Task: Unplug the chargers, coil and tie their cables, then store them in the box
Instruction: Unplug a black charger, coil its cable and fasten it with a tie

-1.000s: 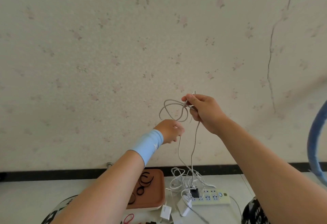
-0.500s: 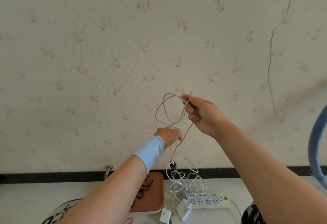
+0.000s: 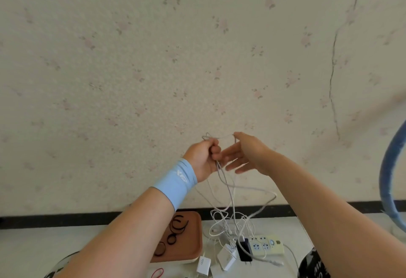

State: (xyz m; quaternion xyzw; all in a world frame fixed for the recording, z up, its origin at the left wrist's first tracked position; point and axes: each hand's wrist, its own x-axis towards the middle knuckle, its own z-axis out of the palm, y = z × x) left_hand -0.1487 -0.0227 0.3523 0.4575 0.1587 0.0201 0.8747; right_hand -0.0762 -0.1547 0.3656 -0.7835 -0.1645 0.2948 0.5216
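My left hand (image 3: 203, 157), with a blue wristband, grips a bunch of grey cable (image 3: 228, 190) held up in front of the wall. A short stretch of that cable runs across to my right hand (image 3: 246, 154), whose thumb hooks it while the fingers are spread straight. The rest of the cable hangs in loose loops down to the table. Below lie a tangle of white cables (image 3: 228, 225), a black charger (image 3: 243, 250), two white chargers (image 3: 227, 257) and a power strip (image 3: 267, 244).
A brown tray (image 3: 191, 244) holding several black hair ties sits left of the chargers on the white table (image 3: 33, 249). A red band (image 3: 158, 273) lies at the front edge. A blue hoop (image 3: 393, 168) curves in at the right. A patterned wall stands close behind.
My left hand rose and took the cable loops into its fist. My right hand let go its pinch and spread its fingers. The hanging loop dropped lower toward the table.
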